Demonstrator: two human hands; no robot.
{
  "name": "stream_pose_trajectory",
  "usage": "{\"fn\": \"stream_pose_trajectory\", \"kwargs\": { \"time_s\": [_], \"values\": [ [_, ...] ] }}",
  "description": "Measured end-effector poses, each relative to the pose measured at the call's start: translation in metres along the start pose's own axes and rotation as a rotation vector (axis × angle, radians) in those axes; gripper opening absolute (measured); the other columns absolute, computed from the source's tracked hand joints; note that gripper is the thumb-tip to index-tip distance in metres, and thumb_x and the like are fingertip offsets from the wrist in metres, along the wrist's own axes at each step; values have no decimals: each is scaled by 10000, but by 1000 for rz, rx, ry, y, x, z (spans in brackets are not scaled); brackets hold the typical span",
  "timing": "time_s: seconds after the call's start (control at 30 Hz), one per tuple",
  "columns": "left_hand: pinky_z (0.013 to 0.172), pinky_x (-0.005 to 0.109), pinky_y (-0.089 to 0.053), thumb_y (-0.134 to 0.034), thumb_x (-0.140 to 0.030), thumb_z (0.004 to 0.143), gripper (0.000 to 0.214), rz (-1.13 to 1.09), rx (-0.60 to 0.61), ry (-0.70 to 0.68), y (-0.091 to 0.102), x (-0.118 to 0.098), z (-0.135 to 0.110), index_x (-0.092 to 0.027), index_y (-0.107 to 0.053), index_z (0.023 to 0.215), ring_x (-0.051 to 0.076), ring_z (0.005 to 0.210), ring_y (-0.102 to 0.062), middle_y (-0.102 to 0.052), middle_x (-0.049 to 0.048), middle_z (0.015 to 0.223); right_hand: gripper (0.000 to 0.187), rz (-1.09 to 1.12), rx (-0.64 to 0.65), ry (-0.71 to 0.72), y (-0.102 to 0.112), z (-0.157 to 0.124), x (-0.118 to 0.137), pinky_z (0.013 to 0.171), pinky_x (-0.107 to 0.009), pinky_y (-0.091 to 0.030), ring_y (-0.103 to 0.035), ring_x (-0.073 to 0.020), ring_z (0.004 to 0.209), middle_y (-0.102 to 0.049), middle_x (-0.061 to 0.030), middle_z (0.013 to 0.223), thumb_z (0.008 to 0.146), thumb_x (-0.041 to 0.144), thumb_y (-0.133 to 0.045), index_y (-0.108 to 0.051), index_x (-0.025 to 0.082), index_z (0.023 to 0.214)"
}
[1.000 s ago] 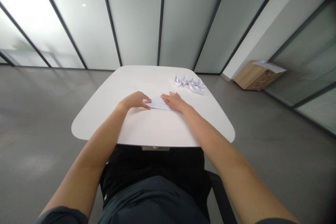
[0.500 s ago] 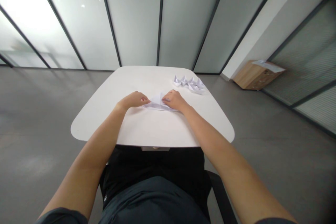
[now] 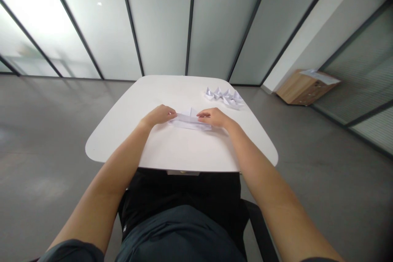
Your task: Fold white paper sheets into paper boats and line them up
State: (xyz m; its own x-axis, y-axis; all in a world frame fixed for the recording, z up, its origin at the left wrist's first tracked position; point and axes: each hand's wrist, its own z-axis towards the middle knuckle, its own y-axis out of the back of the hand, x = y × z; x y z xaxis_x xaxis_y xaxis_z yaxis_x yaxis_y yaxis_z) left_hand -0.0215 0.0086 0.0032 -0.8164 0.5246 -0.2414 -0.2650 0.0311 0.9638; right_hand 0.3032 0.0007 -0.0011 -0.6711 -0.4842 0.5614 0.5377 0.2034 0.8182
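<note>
A partly folded sheet of white paper (image 3: 190, 122) lies across the middle of the table, with a long strip along its near edge and a raised point at the back. My left hand (image 3: 161, 114) pinches its left end between thumb and fingers. At the right end, my right hand (image 3: 215, 117) has its thumb and curled fingers closed on the paper. Several small folded paper boats (image 3: 225, 97) stand close together at the table's far right, beyond my right hand.
The white table (image 3: 123, 139) has rounded corners. Behind it rises a frosted glass partition (image 3: 162, 24) with dark frames. A wooden cabinet (image 3: 294, 86) with papers on top stands on the floor at right. A chair armrest (image 3: 259, 225) is beside my right side.
My right hand has shifted right along the paper to its right end. The near strip now shows more fully. My left hand stays at the left end.
</note>
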Motion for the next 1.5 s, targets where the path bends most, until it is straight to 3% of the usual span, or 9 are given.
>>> {"fn": "stream_pose_trajectory", "kwargs": {
  "time_s": [0.23, 0.53, 0.7, 0.8, 0.97, 1.17, 1.3, 1.4, 1.5],
  "values": [
    [946, 287, -531, -635, -339, 915, 322, -123, -62, -7, -8, 13, 4, -266, -784, 1191, 189, 945, -748, -799, 9, 1183, 285, -125, -47, -38, -7, 8, -6, 1046, -336, -542, -751, -227, 1124, -810, -56, 1184, 925, 236, -713, -808, 219, 1194],
    [977, 302, -548, -670, -278, 896, 388, -108, -58, 18, -8, 15, 5, -277, -744, 1277, 177, 942, -731, -772, 18, 1207, 288, -233, -69, -16, -11, 14, -17, 981, -305, -529, -725, -201, 1016, -784, -49, 1130, 892, 220, -771, -808, 238, 1178],
    [1124, 373, -468, -594, -239, 936, 331, 25, -99, -136, -9, 1, 5, -284, -787, 1202, 228, 1150, -673, -732, 61, 1253, 298, -257, -83, 26, -12, 12, -16, 972, -300, -520, -705, -204, 1001, -748, -79, 1143, 902, 228, -775, -806, 224, 1199],
    [1109, 364, -465, -537, -157, 924, 362, 70, -59, -178, -14, -18, 7, -260, -793, 1158, 227, 1146, -673, -752, 57, 1200, 299, -345, -90, 69, -13, 12, -10, 1038, -338, -487, -674, -240, 1108, -730, -86, 1202, 931, 250, -746, -806, 260, 1223],
    [930, 357, -537, -560, -388, 982, 273, 98, -130, -28, -25, -48, 9, -250, -784, 1052, 247, 1011, -707, -742, 78, 1122, 236, -453, -61, 114, -24, 16, 10, 1052, -355, -459, -650, -255, 1155, -742, -77, 1179, 1005, 244, -641, -819, 271, 1158],
    [842, 384, -539, -478, -632, 1023, 463, 174, -198, 112, -33, -66, 12, -241, -724, 1052, 284, 974, -720, -741, 110, 1112, 348, -485, -117, -8, -42, 13, 33, 899, -329, -506, -688, -251, 1044, -712, -111, 1187, 1094, 450, -482, -719, 238, 1235],
    [843, 375, -536, -484, -726, 984, 533, 120, -132, 181, -34, -62, 16, -250, -707, 1077, 284, 974, -722, -754, 106, 1089, 368, -530, -115, 2, -42, 16, 34, 942, -344, -492, -666, -268, 1106, -681, -138, 1232, 1096, 456, -473, -702, 223, 1266],
    [853, 371, -531, -567, -668, 961, 444, 82, -102, 232, -33, -53, 19, -269, -706, 1094, 283, 986, -719, -761, 88, 1084, 352, -521, -86, 35, -37, 21, 25, 1018, -386, -461, -631, -284, 1180, -664, -129, 1289, 1076, 451, -538, -702, 240, 1305],
    [839, 357, -527, -616, -611, 943, 375, 54, -101, 260, -31, -43, 20, -280, -709, 1092, 275, 979, -716, -764, 74, 1074, 407, -491, -84, -25, -32, 24, 11, 1054, -449, -437, -580, -324, 1264, -640, -123, 1378, 1035, 457, -620, -658, 278, 1399]
  ]
}}
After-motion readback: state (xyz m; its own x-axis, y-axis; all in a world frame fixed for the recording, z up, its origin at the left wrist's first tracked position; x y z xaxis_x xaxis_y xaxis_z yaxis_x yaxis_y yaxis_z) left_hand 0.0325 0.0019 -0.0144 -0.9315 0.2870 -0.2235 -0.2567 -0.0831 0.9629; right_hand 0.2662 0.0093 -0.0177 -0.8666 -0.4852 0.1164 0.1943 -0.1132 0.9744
